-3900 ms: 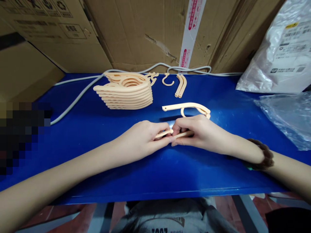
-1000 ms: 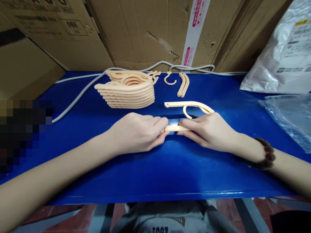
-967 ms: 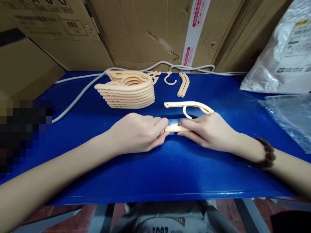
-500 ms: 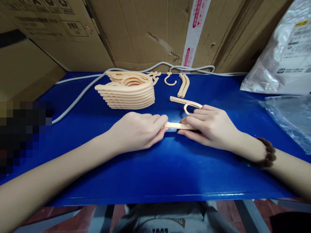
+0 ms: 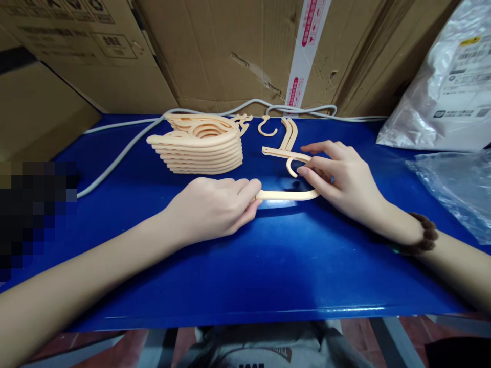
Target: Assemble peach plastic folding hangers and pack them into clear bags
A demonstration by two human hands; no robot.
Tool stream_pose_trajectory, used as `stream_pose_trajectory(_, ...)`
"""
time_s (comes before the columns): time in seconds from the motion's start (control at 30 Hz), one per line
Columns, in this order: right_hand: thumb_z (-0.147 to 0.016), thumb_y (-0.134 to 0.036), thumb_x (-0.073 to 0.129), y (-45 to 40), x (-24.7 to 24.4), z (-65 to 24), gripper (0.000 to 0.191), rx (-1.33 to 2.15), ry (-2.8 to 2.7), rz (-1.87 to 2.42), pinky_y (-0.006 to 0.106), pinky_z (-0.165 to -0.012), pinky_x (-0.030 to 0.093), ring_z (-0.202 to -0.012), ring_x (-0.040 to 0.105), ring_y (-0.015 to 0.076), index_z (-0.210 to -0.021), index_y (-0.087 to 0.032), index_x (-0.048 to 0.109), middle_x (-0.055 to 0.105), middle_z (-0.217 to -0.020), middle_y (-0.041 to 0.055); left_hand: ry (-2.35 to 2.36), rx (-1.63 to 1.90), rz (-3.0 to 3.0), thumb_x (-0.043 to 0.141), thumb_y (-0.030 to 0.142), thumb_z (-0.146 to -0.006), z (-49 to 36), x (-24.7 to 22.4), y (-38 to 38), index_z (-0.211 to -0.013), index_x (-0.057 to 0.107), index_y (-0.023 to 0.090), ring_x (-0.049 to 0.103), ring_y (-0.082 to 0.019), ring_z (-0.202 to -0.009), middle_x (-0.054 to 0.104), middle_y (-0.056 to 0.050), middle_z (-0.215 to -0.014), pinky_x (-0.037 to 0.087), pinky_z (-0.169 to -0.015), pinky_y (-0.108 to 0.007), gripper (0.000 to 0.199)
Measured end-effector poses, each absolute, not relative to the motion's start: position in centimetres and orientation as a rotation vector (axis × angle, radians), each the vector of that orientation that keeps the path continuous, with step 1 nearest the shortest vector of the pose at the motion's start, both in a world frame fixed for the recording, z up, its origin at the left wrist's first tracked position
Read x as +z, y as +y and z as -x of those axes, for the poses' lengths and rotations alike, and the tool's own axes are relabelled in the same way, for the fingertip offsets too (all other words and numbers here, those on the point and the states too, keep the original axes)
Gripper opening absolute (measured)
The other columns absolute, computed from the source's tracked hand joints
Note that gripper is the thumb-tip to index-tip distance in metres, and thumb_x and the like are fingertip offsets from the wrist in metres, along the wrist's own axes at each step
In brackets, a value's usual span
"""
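A cream plastic folding hanger (image 5: 287,196) lies level above the blue table, its near arm running to the right. My left hand (image 5: 222,207) is closed around the left end of that arm, and the fingers cover the tip. A second bar with a small curved hook (image 5: 290,167) shows behind it; whether the two join is hidden under my right hand (image 5: 339,171). That hand is over the right side of the hanger, fingers apart, thumb and fingertips near the bars. Behind stand a stack of folded cream hangers (image 5: 199,148), a loose hook (image 5: 267,130) and two short curved arms (image 5: 289,134).
A grey-white cable (image 5: 123,171) runs along the back of the blue table (image 5: 245,276). Cardboard boxes (image 5: 230,30) rise behind it. At the right are a labelled plastic package (image 5: 429,97) and a clear plastic bag (image 5: 452,189).
My right hand has loosened from the near arm, lifted slightly up and right, and spread its fingers. More of the arm shows. My left hand keeps its hold.
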State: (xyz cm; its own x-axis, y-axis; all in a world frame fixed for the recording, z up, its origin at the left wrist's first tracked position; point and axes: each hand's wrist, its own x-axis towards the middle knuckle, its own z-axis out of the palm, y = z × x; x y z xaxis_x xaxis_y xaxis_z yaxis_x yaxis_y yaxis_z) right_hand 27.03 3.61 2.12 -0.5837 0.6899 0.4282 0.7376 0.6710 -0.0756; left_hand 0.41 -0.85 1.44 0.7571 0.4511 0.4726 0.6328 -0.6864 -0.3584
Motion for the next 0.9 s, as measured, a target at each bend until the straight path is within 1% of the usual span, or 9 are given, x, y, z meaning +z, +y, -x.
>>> stream_pose_trajectory(0.1,-0.098,-0.024,0.048,3.7,2.0,-27.1,0.023,-0.1,-2.525,1.118,0.043,-0.083,0.041,-0.093,0.063,0.0271,-0.093,-0.019,0.071,0.072,-0.114,0.0099,-0.808,-0.458,2.44,0.043,0.025,-0.101,-0.4,1.5,-0.9,-0.077,0.056,0.017,0.058,-0.016,-0.049,0.055,0.001,-0.06,0.027,-0.044,-0.031,0.028)
stream_pose_trajectory(0.2,-0.094,-0.02,0.048,3.8,1.9,-27.2,0.021,-0.078,-2.584,1.06,0.042,-0.084,0.039,-0.092,0.063,0.026,-0.097,-0.018,0.069,0.072,-0.106,0.009,-0.782,-0.441,2.479,0.045,0.023,-0.099,-0.3,1.3,-0.8,-0.077,0.055,0.018,0.057,-0.016,-0.05,0.055,0.001,-0.06,0.029,-0.045,-0.032,0.025)
stream_pose_trajectory(0.3,-0.095,-0.016,0.047,3.9,1.6,-27.2,0.022,-0.109,-2.648,0.946,0.041,-0.083,0.038,-0.094,0.063,0.0253,-0.1,-0.018,0.068,0.071,-0.106,0.0087,-0.711,-0.437,2.63,0.044,0.021,-0.096,-0.1,1.0,-0.4,-0.078,0.054,0.019,0.056,-0.017,-0.055,0.055,0.001,-0.063,0.032,-0.048,-0.032,0.021)
stream_pose_trajectory(0.47,-0.097,-0.01,0.043,3.7,1.4,-27.0,0.028,-0.211,-2.702,0.782,0.038,-0.079,0.036,-0.092,0.061,0.0237,-0.103,-0.018,0.07,0.07,-0.106,0.0095,-0.539,-0.443,2.873,0.047,0.018,-0.083,0.0,1.0,-0.2,-0.077,0.052,0.019,0.048,-0.02,-0.063,0.053,-0.003,-0.069,0.036,-0.056,-0.034,0.009)
stream_pose_trajectory(0.57,-0.098,-0.01,0.042,3.5,1.4,-26.9,0.029,-0.23,-2.719,0.78,0.037,-0.08,0.036,-0.091,0.06,0.0233,-0.105,-0.018,0.069,0.07,-0.107,0.0095,-0.467,-0.425,2.94,0.05,0.015,-0.079,-0.1,1.5,-0.2,-0.074,0.052,0.019,0.045,-0.022,-0.065,0.054,-0.005,-0.07,0.041,-0.062,-0.035,0.007)
stream_pose_trajectory(0.67,-0.099,-0.011,0.04,3.5,1.4,-26.9,0.031,-0.214,-2.733,0.807,0.037,-0.081,0.037,-0.092,0.061,0.0229,-0.107,-0.018,0.068,0.068,-0.108,0.0098,-0.398,-0.395,2.998,0.05,0.014,-0.081,-0.3,1.8,-0.3,-0.08,0.056,0.018,0.052,-0.024,-0.074,0.061,-0.008,-0.078,0.047,-0.071,-0.038,0.007)
stream_pose_trajectory(0.73,-0.099,-0.011,0.039,3.6,1.4,-26.9,0.031,-0.207,-2.729,0.805,0.037,-0.081,0.038,-0.092,0.061,0.0227,-0.107,-0.018,0.068,0.068,-0.106,0.0098,-0.388,-0.39,3.006,0.049,0.014,-0.083,-0.3,1.9,-0.3,-0.087,0.06,0.015,0.056,-0.027,-0.085,0.065,-0.01,-0.086,0.05,-0.083,-0.041,0.011)
stream_pose_trajectory(0.83,-0.099,-0.011,0.04,4.0,1.3,-27.2,0.031,-0.195,-2.718,0.822,0.036,-0.08,0.039,-0.089,0.06,0.0225,-0.107,-0.017,0.069,0.067,-0.102,0.0093,-0.407,-0.414,2.997,0.047,0.011,-0.086,-0.3,1.7,-0.3,-0.096,0.065,0.012,0.06,-0.028,-0.102,0.069,-0.013,-0.101,0.044,-0.107,-0.045,0.02)
stream_pose_trajectory(0.9,-0.099,-0.011,0.04,4.2,1.3,-27.3,0.031,-0.181,-2.705,0.849,0.036,-0.079,0.04,-0.085,0.059,0.0222,-0.106,-0.017,0.07,0.067,-0.1,0.0094,-0.421,-0.453,2.992,0.045,0.009,-0.089,-0.1,1.6,-0.2,-0.102,0.066,0.011,0.06,-0.028,-0.113,0.07,-0.013,-0.111,0.039,-0.115,-0.046,0.025)
